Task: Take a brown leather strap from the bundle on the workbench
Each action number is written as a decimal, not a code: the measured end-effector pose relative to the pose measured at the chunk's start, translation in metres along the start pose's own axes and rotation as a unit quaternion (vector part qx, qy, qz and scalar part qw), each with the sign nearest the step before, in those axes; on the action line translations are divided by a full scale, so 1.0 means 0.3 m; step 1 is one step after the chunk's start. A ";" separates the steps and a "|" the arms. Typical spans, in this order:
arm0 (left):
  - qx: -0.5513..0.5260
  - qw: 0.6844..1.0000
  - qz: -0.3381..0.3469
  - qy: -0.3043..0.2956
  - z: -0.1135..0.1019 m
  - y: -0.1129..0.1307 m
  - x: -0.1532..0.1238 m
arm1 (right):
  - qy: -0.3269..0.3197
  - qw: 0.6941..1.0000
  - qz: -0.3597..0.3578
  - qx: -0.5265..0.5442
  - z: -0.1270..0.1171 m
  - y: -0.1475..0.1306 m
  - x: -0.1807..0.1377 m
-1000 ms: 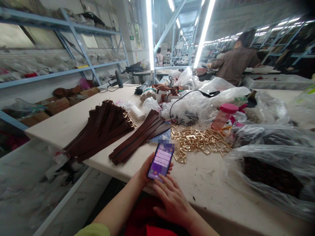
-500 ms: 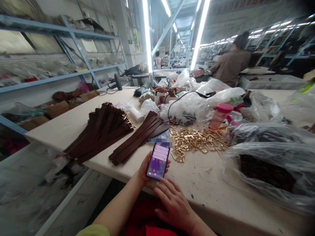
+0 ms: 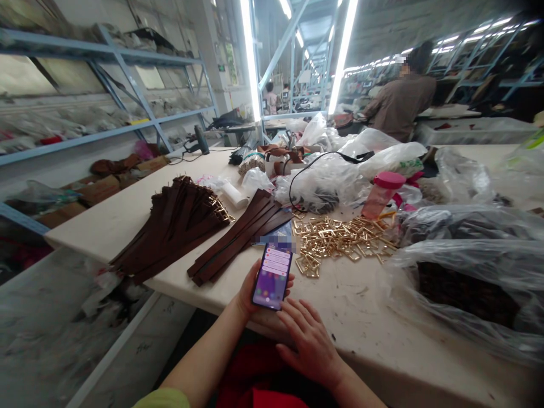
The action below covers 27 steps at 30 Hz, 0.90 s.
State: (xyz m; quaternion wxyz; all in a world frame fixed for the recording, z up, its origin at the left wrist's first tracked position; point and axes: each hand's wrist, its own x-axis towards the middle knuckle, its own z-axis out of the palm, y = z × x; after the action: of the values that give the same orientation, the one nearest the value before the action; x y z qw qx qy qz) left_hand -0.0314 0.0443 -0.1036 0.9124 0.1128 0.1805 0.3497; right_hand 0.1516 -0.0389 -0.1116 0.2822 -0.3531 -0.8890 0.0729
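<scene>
My left hand (image 3: 247,294) grips a phone (image 3: 272,275) with a lit purple screen, held over the near edge of the pale worktable (image 3: 361,317). Just below the phone rests my right hand (image 3: 308,340), fingers spread and pointing at the screen's lower end, holding nothing. Beyond the phone lie a few loose dark brown straps (image 3: 238,235), a larger fanned stack of brown straps with gold buckles (image 3: 172,224) to the left, and a heap of gold metal buckles (image 3: 340,238) to the right.
Clear plastic bags with dark contents (image 3: 463,283) fill the table's right side. A pink-lidded bottle (image 3: 380,194) and more bags (image 3: 331,175) sit behind the buckles. Blue metal shelving (image 3: 106,130) runs along the left. A person in brown (image 3: 402,105) stands at a far table.
The view has drifted slightly; the phone sits a little lower and my right hand's fingers have come closer to its bottom edge. Nothing on the table moved.
</scene>
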 end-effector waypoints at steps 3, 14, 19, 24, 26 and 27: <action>0.002 1.000 0.012 0.006 -0.008 -0.001 0.007 | 0.016 0.999 0.029 0.014 0.012 0.018 -0.004; 0.004 1.000 0.015 0.023 -0.002 0.005 0.029 | 0.120 0.933 0.246 0.234 0.032 0.051 -0.002; 0.005 0.999 0.013 0.039 0.005 0.007 0.037 | 0.118 0.889 0.315 0.309 0.029 0.067 0.010; 0.002 0.999 0.009 0.032 0.004 0.003 0.042 | 0.107 0.894 0.304 0.310 0.017 0.066 0.011; 0.003 0.999 0.010 0.033 0.004 0.001 0.042 | 0.107 0.894 0.304 0.312 0.016 0.067 0.009; 0.004 0.999 0.010 0.034 0.005 0.000 0.043 | 0.107 0.894 0.303 0.313 0.016 0.068 0.007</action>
State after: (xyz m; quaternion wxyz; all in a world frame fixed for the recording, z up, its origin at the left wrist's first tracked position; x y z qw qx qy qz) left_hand -0.0220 0.0529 -0.1055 0.9017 0.1061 0.2115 0.3618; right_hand 0.1597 -0.0220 -0.1212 0.4355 -0.5049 -0.6345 0.3910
